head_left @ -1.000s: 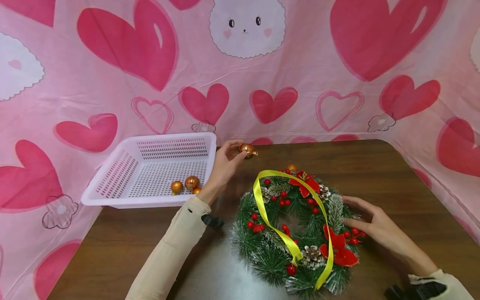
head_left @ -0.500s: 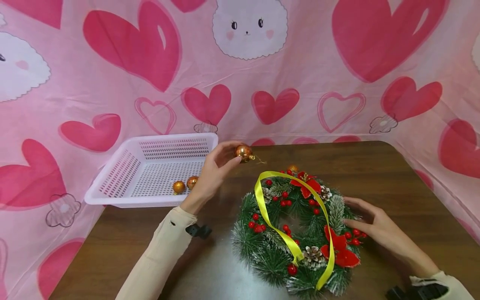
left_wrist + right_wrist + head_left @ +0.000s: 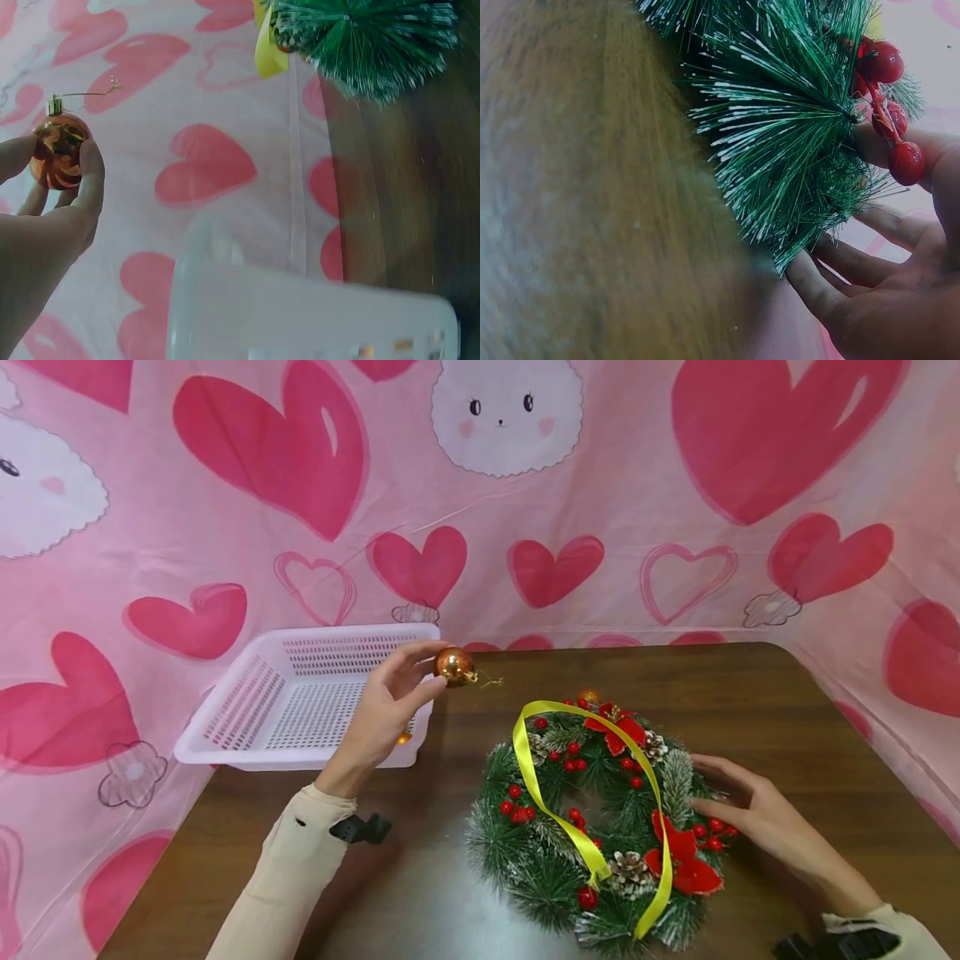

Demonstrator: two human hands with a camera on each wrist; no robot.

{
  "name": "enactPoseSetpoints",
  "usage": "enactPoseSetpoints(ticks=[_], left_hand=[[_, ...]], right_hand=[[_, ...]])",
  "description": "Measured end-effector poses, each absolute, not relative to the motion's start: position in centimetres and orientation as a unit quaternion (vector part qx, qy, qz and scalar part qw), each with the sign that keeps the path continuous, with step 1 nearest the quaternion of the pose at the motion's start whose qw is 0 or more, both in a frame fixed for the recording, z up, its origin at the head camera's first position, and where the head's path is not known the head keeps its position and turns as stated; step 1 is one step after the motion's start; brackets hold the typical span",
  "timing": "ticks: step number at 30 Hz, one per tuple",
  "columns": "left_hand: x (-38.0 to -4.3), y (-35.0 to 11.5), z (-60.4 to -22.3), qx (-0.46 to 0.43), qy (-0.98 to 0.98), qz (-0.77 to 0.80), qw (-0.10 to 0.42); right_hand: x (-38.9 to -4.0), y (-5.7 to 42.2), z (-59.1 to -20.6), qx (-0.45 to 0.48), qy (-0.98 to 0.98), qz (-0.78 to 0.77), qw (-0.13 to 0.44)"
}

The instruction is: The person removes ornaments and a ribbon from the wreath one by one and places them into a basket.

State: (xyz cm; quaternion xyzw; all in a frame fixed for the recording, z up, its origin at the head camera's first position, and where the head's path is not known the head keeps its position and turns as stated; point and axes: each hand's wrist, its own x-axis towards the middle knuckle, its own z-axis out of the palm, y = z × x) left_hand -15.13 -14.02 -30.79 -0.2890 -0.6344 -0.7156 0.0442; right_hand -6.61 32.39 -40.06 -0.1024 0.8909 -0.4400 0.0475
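Observation:
A shiny copper-gold Christmas bauble [image 3: 453, 667] with a thin gold hanging thread is pinched between the thumb and fingers of my left hand [image 3: 378, 710]. That hand is in the air by the basket's right end, and the left wrist view shows the bauble [image 3: 60, 154] at its fingertips. On the table lies a green Christmas wreath [image 3: 540, 885] with red berries, red flowers and pinecones. A yellow ribbon [image 3: 527, 768] loops over it. My right hand [image 3: 776, 831] holds the wreath's right edge, its thumb among the needles near red berries [image 3: 906, 163]; needles hide some fingertips.
A white perforated basket [image 3: 300, 758] stands at the back left, with an orange-gold bauble [image 3: 404, 737] partly showing behind my left hand. Another gold bauble [image 3: 589, 696] sits at the wreath's far edge. A pink heart-printed cloth [image 3: 480, 502] hangs behind the brown table [image 3: 810, 710].
My left hand has moved left, toward me and over the basket's right end, carrying the bauble; it now covers most of the baubles inside. The right hand and wreath stay put.

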Motion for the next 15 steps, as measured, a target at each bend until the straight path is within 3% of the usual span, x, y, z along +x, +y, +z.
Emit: enactPoseSetpoints(ticks=[15], left_hand=[[-13.6,-19.7,-30.9,-0.23,-0.644,-0.725,0.079]], right_hand=[[-6.6,32.3,-40.1,-0.106,0.89,-0.442,0.039]])
